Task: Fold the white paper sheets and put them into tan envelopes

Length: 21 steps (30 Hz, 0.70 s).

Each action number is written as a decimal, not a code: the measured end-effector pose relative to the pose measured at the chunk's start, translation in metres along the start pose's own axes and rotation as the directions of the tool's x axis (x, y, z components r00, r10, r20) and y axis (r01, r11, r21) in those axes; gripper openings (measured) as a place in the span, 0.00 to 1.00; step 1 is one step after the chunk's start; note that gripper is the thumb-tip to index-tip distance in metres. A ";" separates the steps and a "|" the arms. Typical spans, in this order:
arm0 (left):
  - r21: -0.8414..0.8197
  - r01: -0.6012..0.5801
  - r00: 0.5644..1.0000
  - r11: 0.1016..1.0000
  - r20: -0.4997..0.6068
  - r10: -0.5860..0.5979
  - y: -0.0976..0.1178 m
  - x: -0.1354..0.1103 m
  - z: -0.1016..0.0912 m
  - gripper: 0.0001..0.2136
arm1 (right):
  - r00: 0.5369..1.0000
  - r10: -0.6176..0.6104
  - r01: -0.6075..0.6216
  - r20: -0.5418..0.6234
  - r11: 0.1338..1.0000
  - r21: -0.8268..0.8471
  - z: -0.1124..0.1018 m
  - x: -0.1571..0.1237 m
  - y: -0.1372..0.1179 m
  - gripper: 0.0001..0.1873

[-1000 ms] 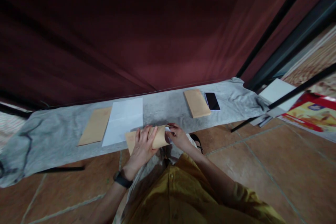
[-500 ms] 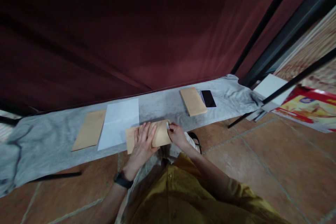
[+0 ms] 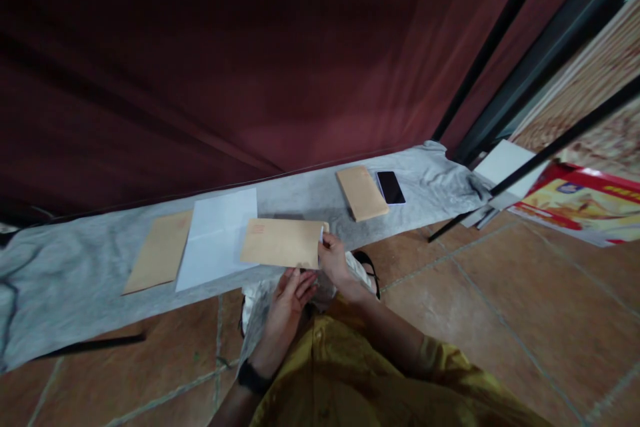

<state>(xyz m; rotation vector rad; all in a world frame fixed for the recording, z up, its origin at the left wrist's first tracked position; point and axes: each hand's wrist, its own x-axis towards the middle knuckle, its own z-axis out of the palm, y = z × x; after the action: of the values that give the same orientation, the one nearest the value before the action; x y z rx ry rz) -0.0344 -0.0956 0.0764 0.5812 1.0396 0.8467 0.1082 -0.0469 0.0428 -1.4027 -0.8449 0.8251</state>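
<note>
In the head view a brown paper envelope with faint red marks at its upper left is held up over the front of the cloth-covered surface. My right hand pinches its right end, where a thin white edge of paper shows at the opening. My left hand lies just below the envelope's lower edge, palm turned up and fingers loosely apart, with the thumb at the edge. White sheets of paper lie behind and to the left. Left of those is another brown envelope.
A grey cloth covers the long narrow surface. On its right lie a brown envelope stack and a dark-screened phone. A red and yellow box stands on the tiled floor at right. A dark red curtain hangs behind.
My left hand has come off the envelope's face and turned palm up below its lower edge. The envelope, bent before, is now flat and tilted up, its right end still in my right hand.
</note>
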 end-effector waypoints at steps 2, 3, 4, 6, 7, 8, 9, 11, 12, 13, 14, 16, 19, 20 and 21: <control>-0.065 0.027 0.999 0.997 0.026 -0.025 0.000 0.007 0.013 0.15 | 0.998 0.060 -0.060 -0.008 0.998 0.027 0.004 -0.004 -0.001 0.13; -0.073 0.024 0.999 0.997 0.026 -0.022 0.000 0.011 0.018 0.14 | 0.997 0.077 -0.077 0.002 0.996 0.034 0.004 -0.005 -0.003 0.13; -0.067 0.018 1.000 0.998 0.021 -0.017 0.000 0.015 0.022 0.13 | 0.996 0.086 -0.087 0.016 0.995 0.043 0.004 -0.006 -0.004 0.13; -0.030 0.000 1.000 1.000 0.004 0.000 0.001 0.022 0.026 0.12 | 0.995 0.082 -0.086 0.054 0.994 0.067 0.001 -0.008 -0.008 0.13; -0.007 -0.003 1.000 1.000 0.001 0.003 0.003 0.025 0.026 0.12 | 0.995 0.069 -0.075 0.074 0.994 0.079 -0.001 -0.009 -0.009 0.13; 0.015 -0.002 1.000 1.000 0.001 0.002 0.006 0.027 0.025 0.12 | 0.994 0.052 -0.060 0.092 0.995 0.085 -0.005 -0.009 -0.010 0.13; 0.034 0.003 1.000 0.999 0.002 -0.003 0.010 0.029 0.023 0.12 | 0.993 0.039 -0.048 0.109 0.995 0.082 -0.008 -0.009 -0.011 0.13; 0.060 0.013 1.000 0.998 0.011 -0.013 0.020 0.033 0.018 0.13 | 0.989 0.033 -0.043 0.145 0.997 0.064 -0.016 -0.008 -0.012 0.13; 0.078 0.015 1.000 0.997 0.019 -0.017 0.025 0.035 0.016 0.13 | 0.986 0.038 -0.048 0.161 0.997 0.059 -0.019 -0.008 -0.012 0.13; 0.103 0.015 0.999 0.995 0.028 -0.018 0.030 0.037 0.013 0.14 | 0.984 0.043 -0.054 0.171 0.997 0.062 -0.022 -0.008 -0.012 0.12; 0.130 0.013 0.999 0.991 0.036 -0.018 0.034 0.039 0.011 0.15 | 0.984 0.044 -0.057 0.171 0.996 0.072 -0.024 -0.008 -0.012 0.12; 0.190 -0.005 0.999 0.982 0.033 -0.002 0.041 0.044 0.008 0.17 | 0.987 0.036 -0.049 0.158 0.996 0.080 -0.027 -0.008 -0.011 0.11; 0.263 -0.045 0.999 0.964 0.014 0.043 0.047 0.054 0.006 0.20 | 0.991 0.033 -0.037 0.130 0.999 0.028 -0.030 -0.008 -0.007 0.11; 0.291 -0.056 0.998 0.955 0.021 0.052 0.049 0.058 0.006 0.21 | 0.992 0.034 -0.035 0.120 0.999 0.005 -0.031 -0.007 -0.005 0.11; 0.321 -0.069 0.998 0.945 0.031 0.063 0.051 0.063 0.007 0.21 | 0.994 0.033 -0.032 0.107 0.999 -0.015 -0.032 -0.006 -0.002 0.11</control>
<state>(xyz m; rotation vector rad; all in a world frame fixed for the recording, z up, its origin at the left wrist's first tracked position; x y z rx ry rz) -0.0292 -0.0153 0.0867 0.9034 1.1540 0.7311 0.1335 -0.0678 0.0452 -1.3962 -0.9128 0.9282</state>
